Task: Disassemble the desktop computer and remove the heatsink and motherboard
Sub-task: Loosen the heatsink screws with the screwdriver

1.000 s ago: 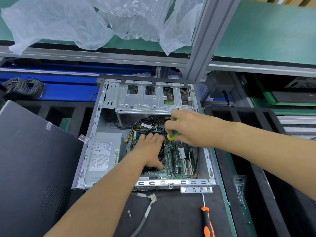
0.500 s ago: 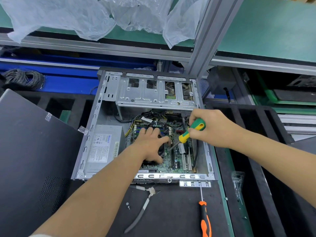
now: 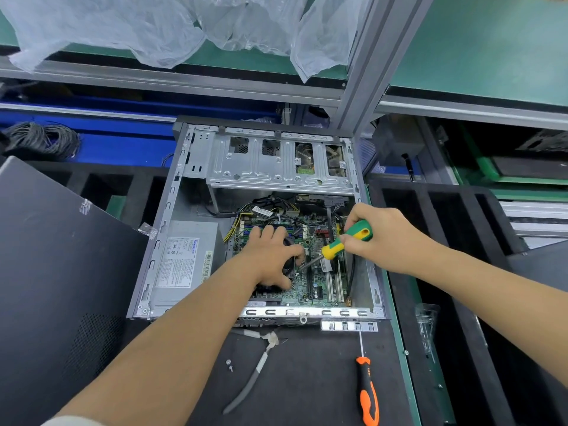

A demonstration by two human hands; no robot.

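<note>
A black side panel (image 3: 58, 272) lies at the left edge of the workbench, its near end perforated. Just right of it the open computer case (image 3: 159, 241) lies flat on the dark mat (image 3: 307, 379), with a grey power supply (image 3: 181, 259) in its left half and a metal drive cage (image 3: 276, 164) across its far end. The left forearm reaches in over the case's near rim, and the left hand (image 3: 270, 259) lies palm-down with fingers curled over the dark heatsink fan (image 3: 290, 267), gripping it above the green motherboard (image 3: 319, 284), which sits in the case's right half. On the mat near the case's near rim lie two loose screws (image 3: 229, 365) and grey-handled pliers (image 3: 255, 373). The right forearm comes in from the right edge over a black foam tray (image 3: 455, 272). The right hand (image 3: 387, 238) grasps a green-and-yellow screwdriver (image 3: 347, 239), fingers wrapped round the handle, the shaft angled down and left so its tip meets the board just beside the left thumb. An orange-and-black screwdriver (image 3: 367, 392) lies on the mat toward its near right corner, shaft pointing at the case.
</note>
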